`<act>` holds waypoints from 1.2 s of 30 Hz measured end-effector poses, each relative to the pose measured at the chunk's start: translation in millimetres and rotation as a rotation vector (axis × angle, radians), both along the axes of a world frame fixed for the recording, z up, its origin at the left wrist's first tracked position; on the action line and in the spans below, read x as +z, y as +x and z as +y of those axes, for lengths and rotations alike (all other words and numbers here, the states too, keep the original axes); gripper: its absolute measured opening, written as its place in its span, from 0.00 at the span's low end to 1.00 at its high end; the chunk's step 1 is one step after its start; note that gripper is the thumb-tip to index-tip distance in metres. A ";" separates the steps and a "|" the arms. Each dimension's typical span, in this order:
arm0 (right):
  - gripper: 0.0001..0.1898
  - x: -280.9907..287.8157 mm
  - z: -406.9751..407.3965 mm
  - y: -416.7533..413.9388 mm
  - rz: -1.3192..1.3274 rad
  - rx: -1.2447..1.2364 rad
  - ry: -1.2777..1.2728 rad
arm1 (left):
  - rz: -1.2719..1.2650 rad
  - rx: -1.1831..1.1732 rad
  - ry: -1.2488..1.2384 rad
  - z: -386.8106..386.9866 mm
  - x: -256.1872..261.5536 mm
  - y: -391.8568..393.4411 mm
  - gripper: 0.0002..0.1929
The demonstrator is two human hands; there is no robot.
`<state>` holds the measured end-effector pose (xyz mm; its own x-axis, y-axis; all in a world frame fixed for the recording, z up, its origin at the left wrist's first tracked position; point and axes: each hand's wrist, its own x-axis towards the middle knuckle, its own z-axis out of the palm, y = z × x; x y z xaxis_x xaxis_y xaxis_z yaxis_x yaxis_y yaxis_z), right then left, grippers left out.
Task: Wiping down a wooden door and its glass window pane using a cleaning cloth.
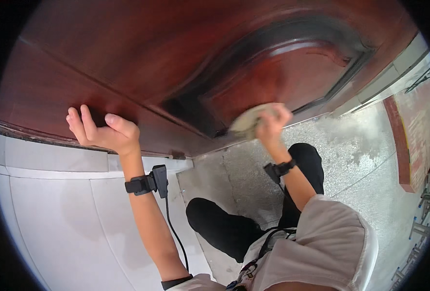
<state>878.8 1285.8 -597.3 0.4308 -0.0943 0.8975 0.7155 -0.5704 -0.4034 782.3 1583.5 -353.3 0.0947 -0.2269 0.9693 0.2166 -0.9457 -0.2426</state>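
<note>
Before me stands a reddish-brown door (102, 47) with a dark moulded frame (186, 105) around a raised panel (298, 76). My right hand (273, 122) grips a pale cloth (249, 120), blurred, at the lower part of that panel. Over at the left, my left hand (102, 129) is up against the door's edge strip with its fingers apart and slightly bent. Nothing shows in its grasp. Whether its fingertips press on the wood, I cannot tell.
White wall tiles (55, 203) run along the left of the door. Below is a grey concrete floor (346, 156). A red-edged raised step (400, 145) lies to the right, with several stools (420, 229) beyond it. Black wrist devices with cables (159, 181) are strapped to both my arms.
</note>
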 end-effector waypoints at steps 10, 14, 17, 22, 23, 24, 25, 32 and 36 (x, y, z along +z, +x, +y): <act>0.18 11.4 33.8 -3.2 0.769 -0.342 0.776 | -0.014 0.004 -0.012 -6.9 -4.4 8.5 0.23; 0.18 43.5 81.2 -51.5 0.847 0.082 0.951 | -0.025 -0.006 -0.005 -2.0 -4.0 5.8 0.23; 0.22 73.6 53.9 -50.4 1.005 0.476 1.168 | 0.004 0.025 -0.037 -6.0 -8.6 5.1 0.23; 0.19 161.3 -38.9 13.5 0.461 0.328 0.967 | -0.039 -0.005 -0.033 -0.1 -3.1 5.4 0.24; 0.17 192.4 -38.4 11.4 0.401 0.259 0.897 | 0.008 0.046 -0.018 0.5 -3.3 -1.1 0.25; 0.16 204.0 -37.9 16.8 0.337 0.229 0.797 | 0.010 0.043 -0.021 -0.2 -2.9 -1.5 0.25; 0.15 209.4 -35.9 20.1 0.272 0.201 0.699 | 0.013 0.041 -0.024 0.3 -3.0 -1.7 0.24; 0.06 180.5 57.3 -31.4 -0.051 0.126 -0.268 | -0.095 -0.039 -0.031 1.4 -3.6 10.0 0.23; 0.09 156.7 75.5 -54.2 0.059 0.389 -0.210 | -0.091 -0.012 -0.048 0.7 -3.8 8.8 0.23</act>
<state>824.5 1361.3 -440.5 0.4494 0.2665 0.8526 0.8722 -0.3373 -0.3543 791.1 1584.2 -357.1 0.0032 -0.1808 0.9835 0.2246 -0.9583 -0.1769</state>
